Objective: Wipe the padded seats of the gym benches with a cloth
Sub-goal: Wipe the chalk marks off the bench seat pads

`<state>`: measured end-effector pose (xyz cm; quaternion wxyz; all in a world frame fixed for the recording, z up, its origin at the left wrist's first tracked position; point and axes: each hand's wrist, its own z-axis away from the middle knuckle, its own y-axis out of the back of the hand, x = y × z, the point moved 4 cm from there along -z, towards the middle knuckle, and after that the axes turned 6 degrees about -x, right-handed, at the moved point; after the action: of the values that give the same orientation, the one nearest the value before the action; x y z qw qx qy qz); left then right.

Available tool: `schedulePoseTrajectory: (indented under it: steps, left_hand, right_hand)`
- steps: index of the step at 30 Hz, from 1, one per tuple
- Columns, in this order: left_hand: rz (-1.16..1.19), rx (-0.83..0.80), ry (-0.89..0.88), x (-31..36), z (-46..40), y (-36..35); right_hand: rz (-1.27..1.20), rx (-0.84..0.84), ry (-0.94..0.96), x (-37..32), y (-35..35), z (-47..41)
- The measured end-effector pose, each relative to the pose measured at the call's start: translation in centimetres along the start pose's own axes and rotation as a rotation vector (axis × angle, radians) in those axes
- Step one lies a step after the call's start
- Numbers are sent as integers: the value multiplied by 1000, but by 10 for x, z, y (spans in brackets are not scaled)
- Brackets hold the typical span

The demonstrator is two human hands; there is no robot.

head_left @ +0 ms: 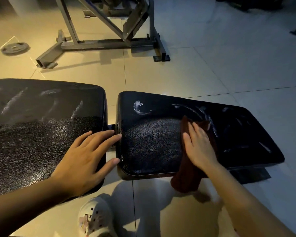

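Tiled gym floor (212,62) | two black pads: back pad (32,127), seat pad (152,142) | left hand (85,158) laid flat, fingers spread, likely for bracing | right hand (200,147) pressed flat, fingers together, on one brown cloth (186,175) draped over seat's near edge | streaks unwiped | one weight plate (15,48), one steel frame (101,31)

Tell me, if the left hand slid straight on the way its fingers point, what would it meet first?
The left hand points right across the gap; its fingertips look already at the edge of the smaller seat pad.
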<state>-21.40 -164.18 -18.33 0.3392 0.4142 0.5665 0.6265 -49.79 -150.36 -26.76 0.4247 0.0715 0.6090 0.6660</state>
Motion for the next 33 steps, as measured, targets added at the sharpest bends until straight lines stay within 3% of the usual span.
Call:
schedulePoseTrajectory:
  steps: [6,11,15,23,26,30,33]
  left_hand:
    - [-89,-31,-48,3,-3,-1]
    - [-135,-67,-71,3,-4,-3]
    - [-144,-100,-66,0,-5,-5]
    - [-161,-48,-65,3,-4,-6]
    - [-168,-45,-76,2,-5,-6]
    - [-150,-49,-87,2,-4,-6]
    - [-98,-45,-93,0,-3,-5]
  right_hand:
    - [-81,37,133,-25,-28,84]
    - [19,17,216,-33,-12,37]
    - [89,-41,96,-9,4,-14]
    - [-2,0,-64,-3,0,9]
    - [21,2,48,-52,-10,35]
    - [-46,16,396,-148,-35,85]
    - [-30,22,461,-157,-36,87]
